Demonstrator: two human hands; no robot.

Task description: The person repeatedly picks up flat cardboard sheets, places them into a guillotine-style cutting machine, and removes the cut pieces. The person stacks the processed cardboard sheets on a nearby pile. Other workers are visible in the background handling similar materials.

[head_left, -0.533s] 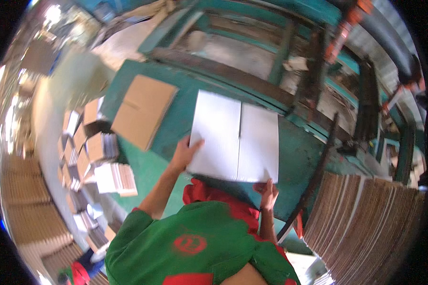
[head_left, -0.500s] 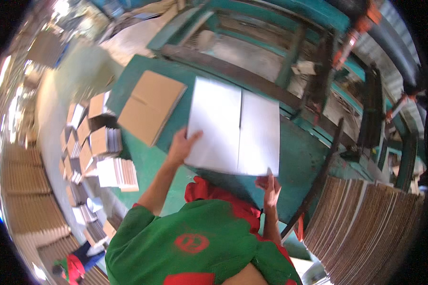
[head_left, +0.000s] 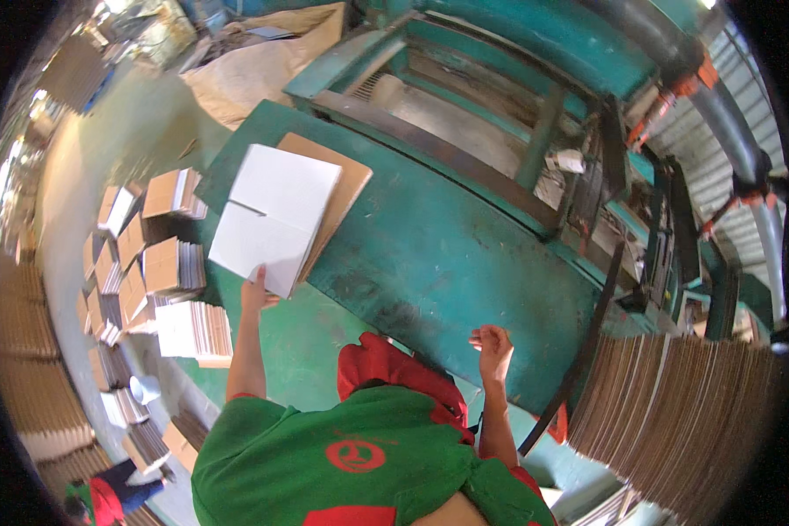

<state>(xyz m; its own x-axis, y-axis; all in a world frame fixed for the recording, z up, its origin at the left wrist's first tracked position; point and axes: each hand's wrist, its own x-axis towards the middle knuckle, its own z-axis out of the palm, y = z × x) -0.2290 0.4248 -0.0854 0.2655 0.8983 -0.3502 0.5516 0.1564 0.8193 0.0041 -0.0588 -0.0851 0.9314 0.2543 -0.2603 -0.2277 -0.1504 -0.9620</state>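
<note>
Your left hand [head_left: 256, 294] is clamped on the near edge of a white cardboard sheet [head_left: 276, 206], thumb on top of it, arm reaching forward and to your left. The sheet is at the left end of the green worktop [head_left: 447, 263], over a brown board [head_left: 349, 180] that shows along the sheet's far and right edges. Cannot tell whether the two are pressed flat together. The sheet's upper face has a crosswise crease, with a short dark slot at its left part. Near end of the sheet reaches the near edge of the worktop.

Your right hand [head_left: 493, 344] is free, fingers loosely bent and thumb side apart, above the near part of the worktop, well apart from the sheet.

To your right: a tall stack of brown cardboard [head_left: 675, 412], edges facing you, just beyond a dark slanting bar [head_left: 579, 351]. Past the worktop: a green machine frame [head_left: 535, 149] with dark rails.

On the floor to your left: bundles of brown and white board [head_left: 162, 267], set close together, and near them a white round object [head_left: 145, 388], kind unclear. Lower left: another person [head_left: 105, 501] in red, green and dark blue, small in view.
</note>
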